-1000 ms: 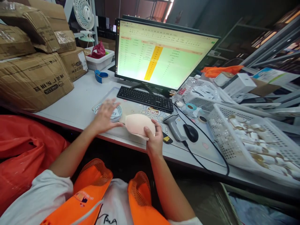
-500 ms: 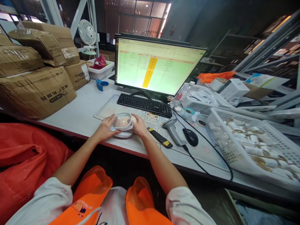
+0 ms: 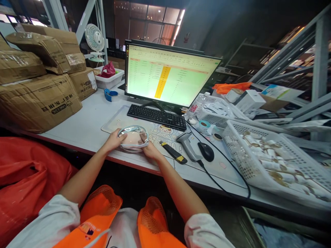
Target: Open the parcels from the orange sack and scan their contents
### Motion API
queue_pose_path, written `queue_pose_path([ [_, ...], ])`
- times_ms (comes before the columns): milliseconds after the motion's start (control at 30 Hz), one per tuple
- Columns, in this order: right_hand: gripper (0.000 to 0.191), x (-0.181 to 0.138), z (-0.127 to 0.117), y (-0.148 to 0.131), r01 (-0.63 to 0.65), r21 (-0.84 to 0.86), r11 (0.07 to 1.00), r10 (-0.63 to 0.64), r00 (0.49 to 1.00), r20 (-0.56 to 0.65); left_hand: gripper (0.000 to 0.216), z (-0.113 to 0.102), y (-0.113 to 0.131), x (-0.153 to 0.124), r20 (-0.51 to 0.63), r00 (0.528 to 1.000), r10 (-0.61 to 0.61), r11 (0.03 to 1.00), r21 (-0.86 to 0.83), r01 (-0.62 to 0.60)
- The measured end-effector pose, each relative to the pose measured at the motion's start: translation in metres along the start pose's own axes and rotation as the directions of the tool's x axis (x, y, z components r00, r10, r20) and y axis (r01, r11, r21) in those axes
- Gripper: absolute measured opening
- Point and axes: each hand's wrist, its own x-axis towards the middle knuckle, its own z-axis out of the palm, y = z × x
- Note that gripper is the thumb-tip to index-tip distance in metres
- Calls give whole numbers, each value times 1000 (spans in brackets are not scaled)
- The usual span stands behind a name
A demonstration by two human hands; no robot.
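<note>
Between my two hands, above the front of the desk mat, is a round clear case with a pale blue rim (image 3: 133, 137). Something pinkish-beige shows through it, but its kind is hard to make out. My left hand (image 3: 114, 140) is closed on the left side, thumb over the rim. On the opposite side my right hand (image 3: 149, 147) grips the case, its thumb reaching over the edge and the other fingers mostly hidden. A black and yellow utility knife (image 3: 173, 152) lies to the right of my right hand.
A barcode scanner (image 3: 188, 146), mouse (image 3: 206, 151) and keyboard (image 3: 156, 116) lie on the mat (image 3: 227, 172). Behind them stands a monitor (image 3: 147, 72). Cardboard boxes (image 3: 38, 100) are stacked at left; a white basket (image 3: 232, 148) of rolled pieces sits right. A cable (image 3: 227, 158) crosses the mat.
The clear case has been turned or tilted in my hands, so its rim shows wider and rounder. My thumbs now reach over its edge. The view has shifted slightly.
</note>
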Motion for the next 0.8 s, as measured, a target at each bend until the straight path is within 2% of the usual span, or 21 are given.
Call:
queue_pose_path([
  [67,62,-13,-8,-1,146,210,967,-121,984,-127,53,0,8,-11,0,1000,-1,975,-224,1],
  [100,57,-21,-13,-1,209,335,919,-145,968,-205,56,-1,13,-17,20,1000,-13,942,-335,19],
  [200,32,-44,-39,-10,283,605,745,-77,936,-343,63,-7,29,-35,142,989,-40,840,-531,110],
  [233,25,-51,-51,-15,292,635,715,-53,929,-367,64,-9,35,-40,185,982,-35,814,-565,136],
  [300,18,-64,-73,-31,323,594,737,-32,894,-447,66,-10,46,-46,241,971,-12,772,-614,162],
  [333,16,-71,-81,-40,341,531,775,-23,856,-517,67,-9,51,-48,244,970,-10,756,-633,167],
  [400,15,-86,-86,-57,343,368,864,-10,744,-669,68,-2,61,-49,149,987,-61,703,-696,149],
  [433,14,-92,-81,-64,324,291,900,-17,695,-719,69,3,66,-49,71,991,-116,659,-741,130],
  [467,13,-97,-71,-68,297,226,928,-34,670,-741,69,10,71,-49,-4,984,-179,602,-791,106],
  [500,11,-100,-57,-70,271,173,947,-60,678,-733,69,19,75,-50,-54,969,-240,539,-838,86],
  [533,11,-101,-40,-69,252,125,960,-95,710,-698,68,28,79,-52,-71,955,-287,473,-877,77],
  [600,20,-96,-7,-60,243,56,968,-153,756,-637,63,49,85,-59,-31,947,-319,360,-928,91],
  [700,18,-84,25,-37,242,-14,970,-185,699,-690,51,77,87,-75,98,951,-294,254,-951,176],
  [733,17,-81,29,-30,242,-28,970,-190,678,-710,47,84,86,-80,132,946,-295,231,-951,205],
  [800,16,-78,30,-18,248,-53,967,-211,670,-711,40,93,80,-88,170,935,-312,196,-951,239],
])
